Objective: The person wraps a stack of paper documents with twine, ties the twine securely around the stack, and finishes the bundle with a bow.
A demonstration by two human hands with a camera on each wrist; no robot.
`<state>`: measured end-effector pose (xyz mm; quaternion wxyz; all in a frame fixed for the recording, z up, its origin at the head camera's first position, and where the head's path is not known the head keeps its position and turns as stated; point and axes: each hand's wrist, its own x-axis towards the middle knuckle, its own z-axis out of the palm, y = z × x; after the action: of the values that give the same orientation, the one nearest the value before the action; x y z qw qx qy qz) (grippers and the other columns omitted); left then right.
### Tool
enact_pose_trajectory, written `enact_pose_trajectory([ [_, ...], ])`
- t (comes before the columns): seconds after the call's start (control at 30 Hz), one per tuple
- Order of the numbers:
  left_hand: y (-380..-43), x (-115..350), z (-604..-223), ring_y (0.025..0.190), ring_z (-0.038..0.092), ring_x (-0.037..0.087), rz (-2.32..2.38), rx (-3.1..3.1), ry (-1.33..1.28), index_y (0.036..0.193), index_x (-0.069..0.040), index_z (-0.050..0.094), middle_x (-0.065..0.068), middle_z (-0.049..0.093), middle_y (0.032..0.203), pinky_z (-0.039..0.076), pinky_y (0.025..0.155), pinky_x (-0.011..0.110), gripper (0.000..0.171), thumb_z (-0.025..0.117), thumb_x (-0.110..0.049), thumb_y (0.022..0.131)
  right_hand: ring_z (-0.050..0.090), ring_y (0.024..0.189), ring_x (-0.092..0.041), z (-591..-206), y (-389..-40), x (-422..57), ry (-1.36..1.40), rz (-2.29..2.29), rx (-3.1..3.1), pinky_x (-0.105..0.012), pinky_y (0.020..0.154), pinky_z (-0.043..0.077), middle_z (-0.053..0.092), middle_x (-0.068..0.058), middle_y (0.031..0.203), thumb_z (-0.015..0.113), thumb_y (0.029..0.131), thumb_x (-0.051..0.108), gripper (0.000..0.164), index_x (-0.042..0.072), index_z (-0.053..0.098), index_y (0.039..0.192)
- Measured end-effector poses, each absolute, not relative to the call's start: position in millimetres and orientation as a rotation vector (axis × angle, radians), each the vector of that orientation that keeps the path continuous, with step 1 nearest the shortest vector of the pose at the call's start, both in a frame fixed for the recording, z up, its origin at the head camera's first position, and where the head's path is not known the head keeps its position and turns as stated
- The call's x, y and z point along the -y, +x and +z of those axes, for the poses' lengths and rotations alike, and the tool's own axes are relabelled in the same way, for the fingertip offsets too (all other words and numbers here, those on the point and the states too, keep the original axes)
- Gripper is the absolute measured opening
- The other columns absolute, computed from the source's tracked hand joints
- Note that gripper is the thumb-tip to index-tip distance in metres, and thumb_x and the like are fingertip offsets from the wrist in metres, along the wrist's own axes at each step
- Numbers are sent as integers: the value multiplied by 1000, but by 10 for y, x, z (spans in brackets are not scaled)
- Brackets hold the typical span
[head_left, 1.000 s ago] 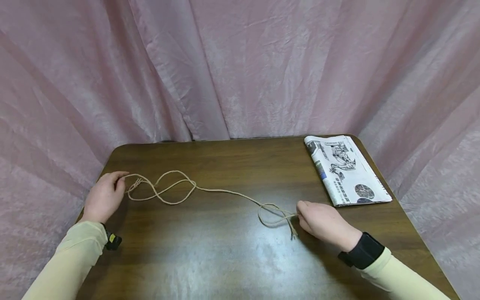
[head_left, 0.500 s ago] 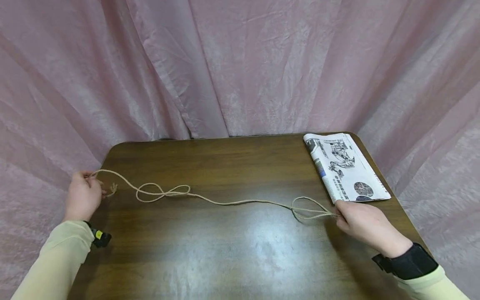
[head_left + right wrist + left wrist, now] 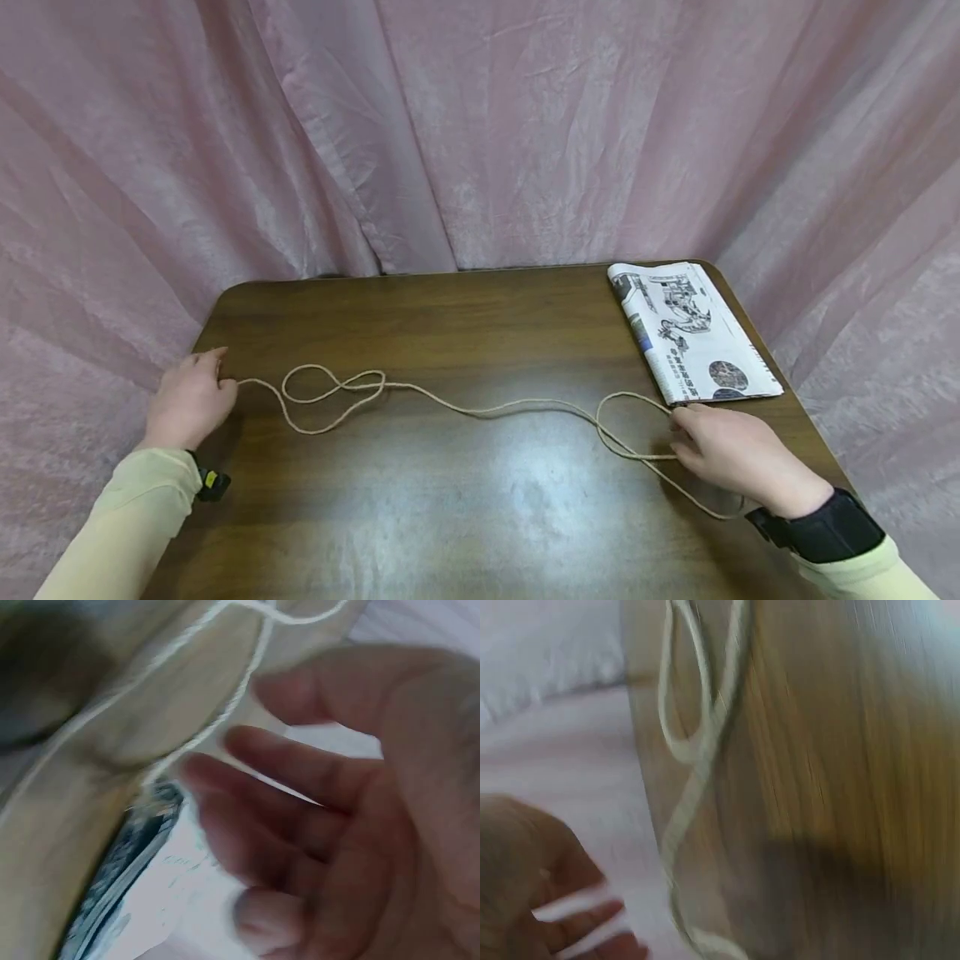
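Note:
A thin beige rope (image 3: 495,409) lies across the brown wooden table (image 3: 420,517), with loose loops near both ends. At its left end my left hand (image 3: 187,400) hovers by the table's left edge; in the left wrist view the hand's fingers are relaxed and apart from the rope (image 3: 697,778). Over the right end is my right hand (image 3: 738,454), which hides part of the loop there. The right wrist view shows that hand's thumb and fingers (image 3: 255,832) spread loosely, the rope passing close by the fingertips with nothing pinched.
A folded newspaper (image 3: 686,333) lies at the table's back right, its near edge beside my right hand. Pink velvet curtains (image 3: 540,150) hang behind the table and along its sides.
Both hands first moved outward, drawing the rope longer, then let go of its ends. The left hand has come back slightly rightward. The right end loop has opened out on the table.

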<state>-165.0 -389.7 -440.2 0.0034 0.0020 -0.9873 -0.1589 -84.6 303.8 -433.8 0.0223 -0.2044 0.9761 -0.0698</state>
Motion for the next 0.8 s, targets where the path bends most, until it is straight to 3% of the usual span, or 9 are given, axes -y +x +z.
enact_pose_trajectory([
  [0.13, -1587, 3416, -4419, 106, 61, 44, -552, 3053, -263, 121, -2, 68, 21, 66, 113, 47, 85, 60, 31, 60, -23, 100, 60, 66, -9, -4304, -957, -2789, -814, -286, -3132, -33, 55, 49, 64, 9, 84, 78, 84, 14, 14, 18, 69, 93],
  [0.23, -1544, 3066, -4506, 95, 67, 25, -578, 3141, -376, 112, -13, 72, 4, 69, 106, 53, 77, 50, 33, 68, -43, 98, 62, 70, -11, -4401, -1079, -2544, -947, -331, -3123, -31, 56, 51, 65, 5, 93, 79, 87, 16, 18, 14, 72, 104],
  [0.3, -1522, 2880, -4591, 95, 67, 22, -566, 3176, -425, 110, -17, 72, 0, 69, 104, 54, 76, 49, 37, 72, -49, 93, 63, 70, -12, -4506, -1163, -2391, -993, -328, -3090, -32, 57, 51, 64, 2, 98, 80, 88, 19, 26, 11, 72, 112],
  [0.4, -1498, 2719, -4722, 90, 66, 19, -529, 3170, -501, 105, -17, 70, -1, 67, 99, 54, 73, 46, 27, 78, -38, 91, 59, 65, -15, -4670, -1257, -2223, -1007, -274, -3055, -32, 55, 50, 60, -3, 98, 81, 88, 21, 33, 8, 69, 116],
  [0.53, -1492, 2715, -4798, 74, 58, 13, -537, 3131, -558, 94, -16, 64, -4, 60, 88, 49, 63, 38, 11, 75, -18, 94, 50, 56, -13, -4792, -1283, -2148, -991, -250, -3070, -30, 49, 44, 51, 0, 87, 83, 86, 18, 22, 11, 65, 97],
  [0.63, -1492, 2849, -4733, 68, 57, 11, -730, 3140, -486, 101, -12, 64, -1, 61, 84, 48, 60, 35, 1, 64, -12, 101, 45, 56, -9, -4791, -1252, -2178, -978, -316, -3087, -28, 48, 41, 48, 4, 82, 81, 88, 14, 21, 15, 60, 86],
  [0.8, -1540, 3256, -4517, 73, 67, 17, -1032, 3013, -241, 132, -2, 59, 14, 69, 93, 55, 62, 31, 30, 43, -14, 110, 41, 59, -8, -4714, -1198, -2301, -876, -388, -3090, -29, 52, 39, 46, 8, 74, 74, 93, 11, 24, 18, 55, 82],
])
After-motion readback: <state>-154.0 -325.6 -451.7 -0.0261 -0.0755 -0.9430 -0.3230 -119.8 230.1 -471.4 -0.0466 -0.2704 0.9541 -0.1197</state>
